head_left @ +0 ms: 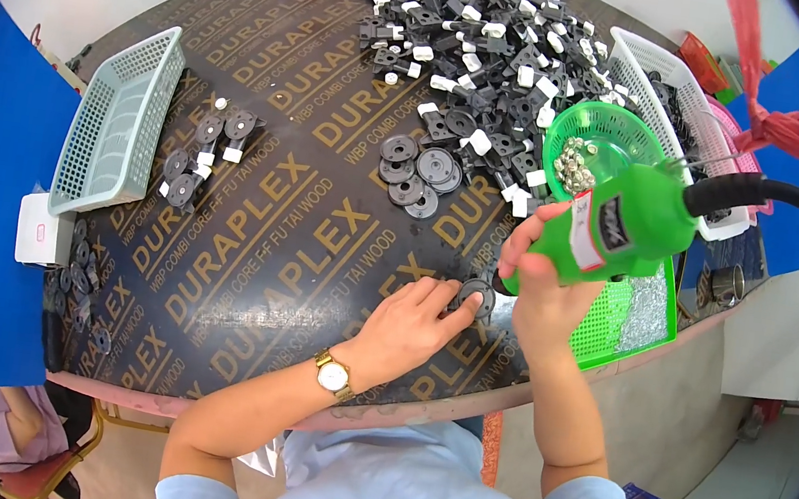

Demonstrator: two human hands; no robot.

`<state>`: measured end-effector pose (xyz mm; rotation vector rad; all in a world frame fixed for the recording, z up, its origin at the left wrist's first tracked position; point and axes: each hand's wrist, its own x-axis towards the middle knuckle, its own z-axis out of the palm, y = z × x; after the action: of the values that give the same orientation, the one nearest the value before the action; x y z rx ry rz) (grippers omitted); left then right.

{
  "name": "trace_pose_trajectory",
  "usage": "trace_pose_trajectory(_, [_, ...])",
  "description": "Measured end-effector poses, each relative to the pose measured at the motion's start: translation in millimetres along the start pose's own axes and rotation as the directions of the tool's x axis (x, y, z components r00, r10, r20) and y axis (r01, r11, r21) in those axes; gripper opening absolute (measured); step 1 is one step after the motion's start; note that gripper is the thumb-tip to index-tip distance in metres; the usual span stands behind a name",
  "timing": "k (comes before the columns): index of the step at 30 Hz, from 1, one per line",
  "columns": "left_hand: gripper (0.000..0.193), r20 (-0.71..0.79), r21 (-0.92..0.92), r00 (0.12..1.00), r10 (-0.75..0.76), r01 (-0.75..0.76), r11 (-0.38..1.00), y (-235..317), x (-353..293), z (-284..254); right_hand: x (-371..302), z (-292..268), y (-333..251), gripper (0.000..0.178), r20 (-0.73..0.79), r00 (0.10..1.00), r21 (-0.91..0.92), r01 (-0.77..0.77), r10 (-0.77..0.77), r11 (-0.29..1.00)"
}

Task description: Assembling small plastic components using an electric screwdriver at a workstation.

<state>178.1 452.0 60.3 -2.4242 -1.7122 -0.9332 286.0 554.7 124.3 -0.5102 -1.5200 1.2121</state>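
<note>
My right hand (546, 299) is wrapped round a green electric screwdriver (615, 225), held tilted with its tip end low and to the left. A black cable runs from its rear, and a red strap hangs above it. Just beneath the tool's tip, a round black plastic wheel (480, 297) rests on the dark table, pinched by the fingers of my left hand (411, 314). The tip itself is hidden by my right hand. Beyond my hands lie several loose black wheels (420, 173).
A large heap of black parts with white pieces (487, 44) covers the far table. Green bowl (607, 115) holding metal bits, green tray (624, 325) of silvery screws and white basket (677, 94) stand right. Pale basket (123, 122) and assembled parts (205, 155) lie left.
</note>
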Motion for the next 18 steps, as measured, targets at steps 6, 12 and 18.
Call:
trace_pose_trajectory(6, [0.045,-0.002,-0.02,1.0,-0.011,0.011,1.0,7.8,0.8,6.5,-5.1,11.8,-8.9,0.051,-0.137,0.99,-0.013,-0.007,0.005,1.0])
trace_pose_trajectory(12, [0.049,0.07,0.012,0.995,-0.073,0.072,0.997,12.1,-7.3,2.6,-2.6,-9.0,-22.5,0.064,-0.109,0.992,0.103,0.078,-0.067,0.992])
trace_pose_trajectory(18, [0.055,0.15,-0.072,0.973,-0.177,0.189,0.979,18.8,-1.6,-10.7,23.6,-124.7,-32.5,0.063,-0.231,0.94,-0.249,0.194,-0.253,0.949])
